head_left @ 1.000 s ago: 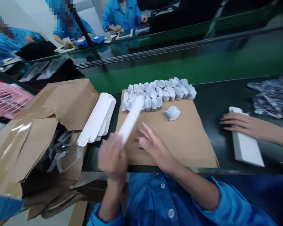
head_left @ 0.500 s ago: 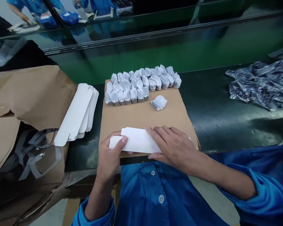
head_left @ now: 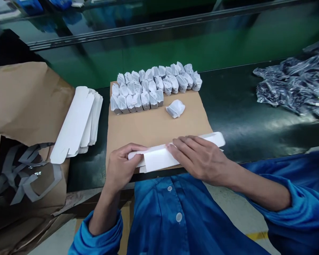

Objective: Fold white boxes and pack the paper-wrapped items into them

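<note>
A long white carton [head_left: 159, 158], partly opened out into a box shape, spans both hands above the front edge of a brown cardboard sheet [head_left: 138, 129]. My left hand [head_left: 122, 166] pinches its left end between thumb and fingers, close to the end flaps. Over the right half lies my right hand [head_left: 199, 156], fingers wrapped across the top; the carton's far end flap sticks out beyond it. Beyond the hands, one item wrapped in white tissue [head_left: 175, 108] sits apart on the sheet. Behind it, several similar wrapped pieces [head_left: 151, 85] stand in rows.
Flat white cartons [head_left: 74, 124] lie stacked to the left, beside a torn brown paper-lined box [head_left: 29, 102] holding grey strips [head_left: 23, 173]. Crumpled clear plastic bags [head_left: 295, 83] are heaped on the dark bench [head_left: 234, 102] at right. A green panel [head_left: 228, 46] rises at the back.
The carton has turned from a flat face into an open, angled tube, its right end now showing past my right hand. Both hands stay on it. The view has tipped downward slightly.
</note>
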The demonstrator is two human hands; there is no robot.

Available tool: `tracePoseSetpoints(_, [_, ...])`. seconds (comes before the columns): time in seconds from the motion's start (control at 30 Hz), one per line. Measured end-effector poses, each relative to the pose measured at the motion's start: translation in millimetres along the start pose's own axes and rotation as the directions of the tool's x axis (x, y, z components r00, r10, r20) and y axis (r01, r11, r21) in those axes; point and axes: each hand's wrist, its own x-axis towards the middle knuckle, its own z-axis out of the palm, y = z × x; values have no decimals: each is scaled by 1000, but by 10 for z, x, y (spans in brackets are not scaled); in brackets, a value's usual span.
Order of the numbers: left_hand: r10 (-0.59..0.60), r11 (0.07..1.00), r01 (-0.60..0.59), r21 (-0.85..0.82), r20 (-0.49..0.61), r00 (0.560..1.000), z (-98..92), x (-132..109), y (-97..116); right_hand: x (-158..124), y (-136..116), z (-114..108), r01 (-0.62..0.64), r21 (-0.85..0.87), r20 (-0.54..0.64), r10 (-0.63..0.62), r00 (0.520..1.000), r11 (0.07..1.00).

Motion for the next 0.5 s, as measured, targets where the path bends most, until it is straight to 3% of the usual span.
tracePoseSetpoints(0.07, [-7,995,6,-103,-11,1000,-8,15,-6,-28,45,10,-48,31,-5,48,999,998])
tracePoseSetpoints(0.13, [33,957,-59,-283,-94,995,22,-34,-5,-39,104,51,-212,42,-37,213,976,976])
tracePoseSetpoints(0.23, [217,877,-328,-351,-321,922,252,-194,40,-7,58,183,-524,19,-174,519,837,852])
tracePoseSetpoints(0.3, [302,876,-392,-280,-315,900,494,-273,97,36,-105,277,-574,70,-210,574,791,816])
tracePoseSetpoints(0.4, [187,945,-265,-193,-347,919,751,-243,169,85,-359,313,-405,353,-55,451,891,843])
tracePoseSetpoints(0.43, [139,962,-215,-168,-375,916,773,-203,177,97,-391,288,-367,495,22,411,911,788])
tracePoseSetpoints(0.5, [123,979,-172,-112,-350,929,735,-125,172,133,-349,212,-399,709,155,424,892,582])
